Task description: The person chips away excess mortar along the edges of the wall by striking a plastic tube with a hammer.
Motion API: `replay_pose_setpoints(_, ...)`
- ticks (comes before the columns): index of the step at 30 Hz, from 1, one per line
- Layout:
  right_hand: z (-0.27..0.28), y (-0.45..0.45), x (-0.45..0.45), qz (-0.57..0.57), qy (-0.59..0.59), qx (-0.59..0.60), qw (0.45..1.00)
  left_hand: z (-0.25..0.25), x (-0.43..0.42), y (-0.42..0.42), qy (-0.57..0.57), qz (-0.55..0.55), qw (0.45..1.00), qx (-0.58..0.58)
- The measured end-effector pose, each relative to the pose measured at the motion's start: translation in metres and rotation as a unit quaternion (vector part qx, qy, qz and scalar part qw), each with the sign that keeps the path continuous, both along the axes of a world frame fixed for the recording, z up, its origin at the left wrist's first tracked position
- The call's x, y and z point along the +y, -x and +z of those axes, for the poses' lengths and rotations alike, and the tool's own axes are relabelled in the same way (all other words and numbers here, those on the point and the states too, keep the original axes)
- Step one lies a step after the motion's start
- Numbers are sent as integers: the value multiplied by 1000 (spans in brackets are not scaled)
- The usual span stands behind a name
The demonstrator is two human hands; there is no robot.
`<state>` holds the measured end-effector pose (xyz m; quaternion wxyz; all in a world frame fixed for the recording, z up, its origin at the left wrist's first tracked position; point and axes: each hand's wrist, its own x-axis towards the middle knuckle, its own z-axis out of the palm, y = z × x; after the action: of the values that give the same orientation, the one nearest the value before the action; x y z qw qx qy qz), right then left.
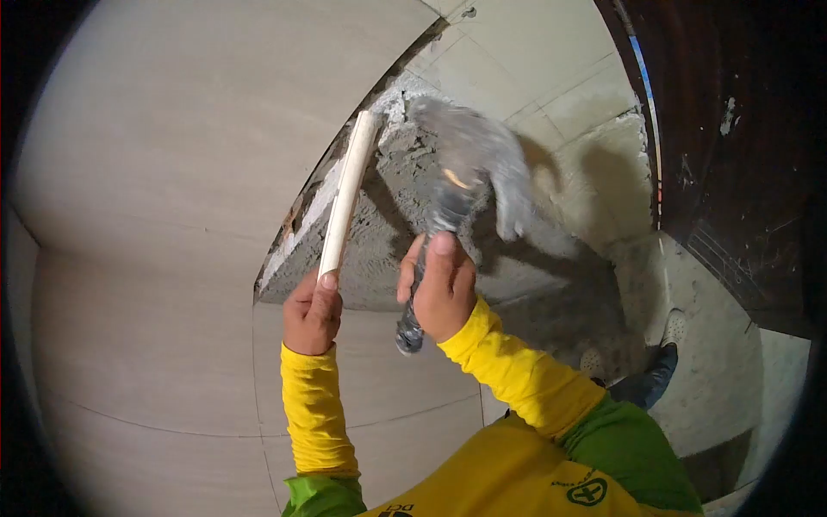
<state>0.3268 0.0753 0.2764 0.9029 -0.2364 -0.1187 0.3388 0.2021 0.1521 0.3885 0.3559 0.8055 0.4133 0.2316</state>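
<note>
The left hand [313,313] grips a white stick [346,194] near its lower end and the right hand [442,293], thumb along the handle, clasps a motion-blurred tool [451,205], both things reaching over rough grey mortar [401,168]. The yellow shirt [482,474] bears a round emblem [587,492] and cut-off lettering, hardly legible; pale tiles [155,189] and a dark panel [732,164] flank the mortar.

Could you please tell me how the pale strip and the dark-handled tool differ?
The pale strip is straight and slender; the dark-handled tool broadens into a grey head. The strip is cream all along, the tool black and grey. The strip looks fairly sharp, the tool's head blurred. Both are hand-held: strip in the left hand, tool in the right hand.
</note>
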Motion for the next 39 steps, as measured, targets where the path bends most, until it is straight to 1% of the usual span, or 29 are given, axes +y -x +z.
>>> replay_pose_setpoints(1, -2, 3, 0, -43, -37, 16, 998, -1, 5, 4, -8, -11, 1000, 10)
replay_pose_setpoints(4, -2, 12, 20, -38, -26, 32, 998, 2, 13, 8, 26, -11, 1000, 12)
replay_pose_setpoints(6, -9, 0, 28, 37, 61, -22, 997, 1, 10, 5, 31, -15, 999, -1)
replay_pose_setpoints(7, -8, -2, 24, 31, 50, -33, 998, 1, 8, 4, 36, -20, 999, -13)
replay_pose_setpoints(10, -6, -1, 12, -4, 43, -56, 998, 1, 8, 3, 60, -10, 998, -25)
replay_pose_setpoints(12, -1, 1, 5, -140, -10, -44, 989, -1, 8, 3, 55, -14, 998, -24)
replay_pose_setpoints(13, -2, 2, 8, -106, -39, -32, 993, -2, 7, 3, 49, -18, 998, -19)
replay_pose_setpoints(14, -6, -1, 15, -106, -40, -32, 993, -4, 8, 4, 49, -18, 998, -20)
replay_pose_setpoints(15, -3, -11, 19, -32, 11, -46, 998, -6, 8, 4, 42, -11, 999, -19)
replay_pose_setpoints(17, 0, -23, 6, 127, 31, 13, 991, -5, 4, 1, 32, -5, 999, -20)
replay_pose_setpoints(18, 0, -25, 5, 124, 29, 10, 992, -5, -1, -2, 31, 12, 999, -17)
replay_pose_setpoints(20, -3, -18, 0, -22, 35, -34, 999, -6, -9, -6, 33, 31, 999, -11)
replay_pose_setpoints(21, 1, -14, -5, -49, 2, 1, 999, -7, -12, -9, 33, 34, 999, -17)
replay_pose_setpoints(22, -3, -11, 2, -48, 3, 2, 999, -8, -14, -10, 33, 38, 999, -21)
replay_pose_setpoints(23, -10, -6, 15, -19, 27, -9, 999, -9, -14, -9, 33, 40, 998, -20)
replay_pose_setpoints(26, -3, -26, 9, 104, 96, -35, 989, -11, -15, -9, 53, 23, 997, -51)
replay_pose_setpoints(28, 1, -37, -6, 128, 74, -22, 989, -13, -20, -12, 38, 49, 997, -43)
replay_pose_setpoints(30, -6, -26, 0, 51, 75, -54, 994, -15, -22, -15, 47, 48, 996, -53)
replay_pose_setpoints(31, -6, -19, 4, -3, 66, -49, 997, -15, -23, -15, 56, 49, 995, -61)
replay_pose_setpoints(34, 0, -27, 7, 0, 67, -53, 996, -14, -27, -16, 57, 45, 996, -48)
replay_pose_setpoints(35, 1, -34, 0, 77, 87, -65, 991, -15, -28, -14, 57, 46, 996, -47)
replay_pose_setpoints(38, -4, -25, 4, 85, 114, -89, 986, -18, -28, -17, 43, 58, 997, -41)
replay_pose_setpoints(39, -3, -20, 4, 25, 92, -75, 993, -17, -29, -19, 49, 61, 996, -47)
